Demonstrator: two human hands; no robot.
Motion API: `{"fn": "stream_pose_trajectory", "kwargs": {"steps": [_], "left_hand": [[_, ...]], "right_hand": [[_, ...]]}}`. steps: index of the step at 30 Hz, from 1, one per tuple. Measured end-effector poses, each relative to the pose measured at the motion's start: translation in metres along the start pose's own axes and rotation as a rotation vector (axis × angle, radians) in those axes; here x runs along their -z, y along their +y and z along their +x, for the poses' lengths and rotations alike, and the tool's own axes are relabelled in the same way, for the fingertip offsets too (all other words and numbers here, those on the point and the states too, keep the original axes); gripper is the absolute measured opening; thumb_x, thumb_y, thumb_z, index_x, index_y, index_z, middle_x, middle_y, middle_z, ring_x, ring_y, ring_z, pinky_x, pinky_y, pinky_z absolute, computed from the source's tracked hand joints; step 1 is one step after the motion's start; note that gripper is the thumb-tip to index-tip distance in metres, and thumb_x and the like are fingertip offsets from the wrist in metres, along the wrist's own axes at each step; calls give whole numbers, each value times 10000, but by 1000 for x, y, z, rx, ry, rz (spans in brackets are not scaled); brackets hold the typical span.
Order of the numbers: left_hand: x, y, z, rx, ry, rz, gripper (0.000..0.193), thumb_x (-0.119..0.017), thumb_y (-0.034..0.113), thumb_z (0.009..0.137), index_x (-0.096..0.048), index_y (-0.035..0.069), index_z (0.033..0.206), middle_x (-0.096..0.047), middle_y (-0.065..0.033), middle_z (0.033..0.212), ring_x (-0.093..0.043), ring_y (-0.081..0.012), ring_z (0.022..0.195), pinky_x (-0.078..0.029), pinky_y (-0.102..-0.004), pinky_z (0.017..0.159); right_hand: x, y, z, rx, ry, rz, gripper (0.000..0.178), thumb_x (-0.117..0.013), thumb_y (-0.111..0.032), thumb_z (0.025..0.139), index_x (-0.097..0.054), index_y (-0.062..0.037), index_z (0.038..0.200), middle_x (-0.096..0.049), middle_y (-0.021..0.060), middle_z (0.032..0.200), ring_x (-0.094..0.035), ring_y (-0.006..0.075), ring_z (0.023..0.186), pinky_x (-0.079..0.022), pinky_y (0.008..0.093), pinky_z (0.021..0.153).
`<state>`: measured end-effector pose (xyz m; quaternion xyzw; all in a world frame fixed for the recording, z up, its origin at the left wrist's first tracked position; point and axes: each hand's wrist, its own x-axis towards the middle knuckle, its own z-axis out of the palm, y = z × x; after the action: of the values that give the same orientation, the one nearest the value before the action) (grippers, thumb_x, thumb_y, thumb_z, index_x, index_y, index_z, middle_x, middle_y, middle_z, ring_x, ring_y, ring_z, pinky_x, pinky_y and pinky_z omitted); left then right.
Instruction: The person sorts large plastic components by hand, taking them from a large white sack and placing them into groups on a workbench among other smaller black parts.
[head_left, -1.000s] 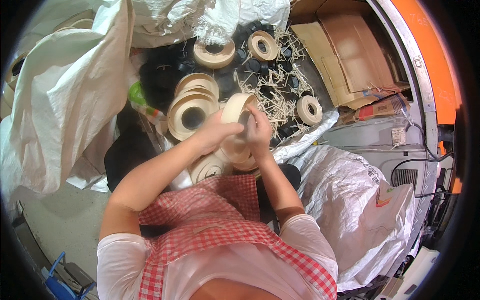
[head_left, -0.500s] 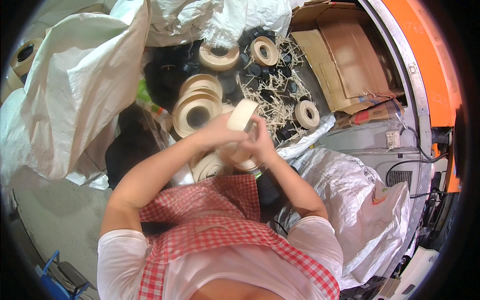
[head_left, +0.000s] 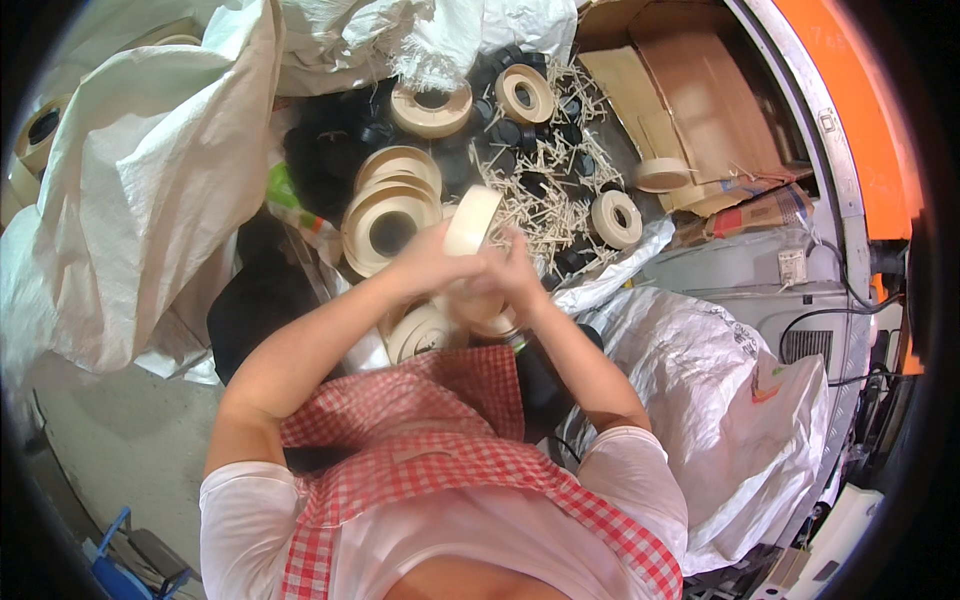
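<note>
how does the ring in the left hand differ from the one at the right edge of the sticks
Pose: the held ring turns its outer wall to the camera, while the loose ring shows its face and hole. State: the held ring is gripped by the left hand; the loose ring lies beside the sticks. Both are cream-coloured and round.

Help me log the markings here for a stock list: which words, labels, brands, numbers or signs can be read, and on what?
None reads clearly enough to quote.
Orange panel: faint marks, too blurred.
White sack at right: dark characters and a coloured mark, too small and creased.
Brown packaging: red and blue print, too small.
Pale ring: no text visible.
</note>
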<state>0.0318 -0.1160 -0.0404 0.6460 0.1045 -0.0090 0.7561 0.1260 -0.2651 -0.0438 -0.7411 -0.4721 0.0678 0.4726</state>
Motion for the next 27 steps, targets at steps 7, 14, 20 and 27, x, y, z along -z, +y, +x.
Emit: {"fn": "stream_pose_trajectory", "kwargs": {"steps": [7, 14, 20, 27], "left_hand": [[67, 14, -2, 41, 240, -1, 618, -606, 116, 717, -416, 10, 1296, -558, -104, 1136, -545, -179, 1023, -453, -302, 861], [49, 11, -4, -294, 664, 1132, 402, -612, 156, 794, -543, 1, 1159, -578, -156, 1087, -560, -328, 951, -442, -376, 868], [1, -15, 7, 191, 137, -217, 472, -677, 255, 827, -501, -26, 1163, -598, -110, 1077, -588, -189, 964, -479, -308, 857], [3, 13, 16, 164, 43, -356, 390, -647, 169, 819, -515, 4, 1147, -607, -70, 1070, -586, -135, 960, -483, -282, 835]], "right_hand": [[5, 30, -49, 177, -494, -598, 81, -610, -163, 686, -594, -103, 739, -604, 120, 727, -576, 323, 641, -454, 418, 557], [-8, 50, -72, -357, -484, -535, 178, -633, -165, 693, -589, -49, 821, -618, 142, 814, -591, 330, 691, -465, 423, 622], [10, -30, -22, -245, -16, -97, 343, -692, -179, 714, -604, -27, 1008, -630, 129, 894, -615, 252, 808, -489, 337, 709], [81, 170, -13, -775, -242, -587, 241, -588, -234, 823, -650, -16, 906, -663, 144, 852, -639, 246, 773, -500, 350, 730]]}}
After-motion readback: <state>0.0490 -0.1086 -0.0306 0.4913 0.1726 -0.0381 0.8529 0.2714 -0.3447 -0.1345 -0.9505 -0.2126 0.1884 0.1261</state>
